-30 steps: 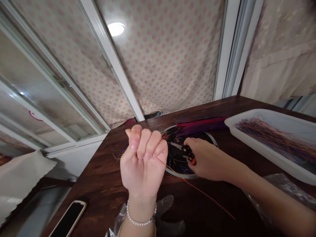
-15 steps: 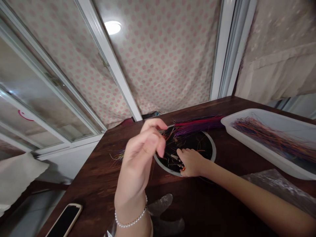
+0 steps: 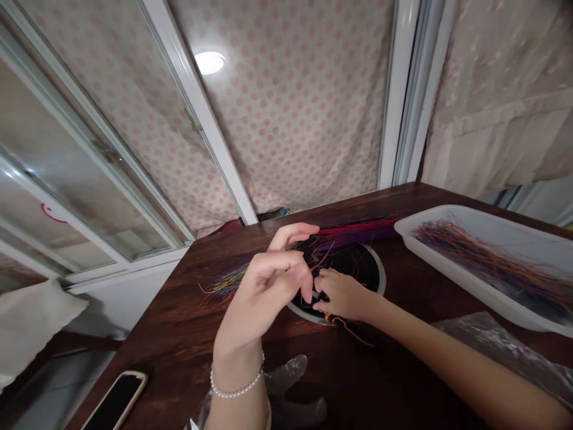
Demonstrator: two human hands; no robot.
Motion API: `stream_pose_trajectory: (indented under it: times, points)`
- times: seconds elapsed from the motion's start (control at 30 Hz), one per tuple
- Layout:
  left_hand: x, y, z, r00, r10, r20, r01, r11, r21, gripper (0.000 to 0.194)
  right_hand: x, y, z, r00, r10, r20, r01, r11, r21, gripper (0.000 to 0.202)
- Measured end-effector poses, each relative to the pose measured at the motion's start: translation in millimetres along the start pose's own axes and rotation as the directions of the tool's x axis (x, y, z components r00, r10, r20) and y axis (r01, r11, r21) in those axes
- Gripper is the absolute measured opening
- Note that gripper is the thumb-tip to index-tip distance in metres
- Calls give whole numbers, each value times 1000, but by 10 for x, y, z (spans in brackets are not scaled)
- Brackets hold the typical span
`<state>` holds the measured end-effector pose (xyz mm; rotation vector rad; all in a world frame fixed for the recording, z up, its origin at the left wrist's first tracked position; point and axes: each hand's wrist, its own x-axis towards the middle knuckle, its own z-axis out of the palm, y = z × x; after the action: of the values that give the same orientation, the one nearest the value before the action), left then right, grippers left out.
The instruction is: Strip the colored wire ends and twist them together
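My left hand (image 3: 280, 278) is raised before the round black plate (image 3: 364, 278) with its light rim. Its thumb and fingertips come together in a pinch; whatever lies between them is too fine to make out, though a thin orange strand (image 3: 323, 260) shows just beyond. Low over the plate, my right hand (image 3: 342, 294) has its thumb and forefinger apart near a small pale piece. Under its palm, an orange-handled tool (image 3: 342, 322), like small pliers, lies across the plate's near rim, its head mostly hidden. A pearl bracelet (image 3: 237, 391) circles my left wrist.
Red and purple strands (image 3: 358, 233) lie across the plate's far rim, multicoloured strands (image 3: 228, 280) at its left. A white tub (image 3: 483, 263) of strands stands right. Clear plastic (image 3: 487, 340), a transparent glove (image 3: 290, 388) and a phone (image 3: 116, 400) rest on the dark table (image 3: 179, 334).
My left hand has moved slightly right and down, towards my right hand. The orange handle now shows below my right hand, whose thumb and forefinger have come apart. The view has shifted slightly.
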<state>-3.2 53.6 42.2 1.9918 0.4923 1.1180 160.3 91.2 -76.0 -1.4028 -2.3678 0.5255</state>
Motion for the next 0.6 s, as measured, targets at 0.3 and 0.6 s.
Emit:
stream_pose_trajectory:
  times: [0.3, 0.6]
  points:
    - [-6, 26, 64, 993, 83, 81, -100, 963, 252, 41, -380, -137, -931, 886, 65, -459, 143, 903, 405, 25]
    - [-12, 52, 160, 968, 175, 180, -250, 751, 611, 27, -590, -233, -1090, 979, -198, -47, 99, 263, 960, 21]
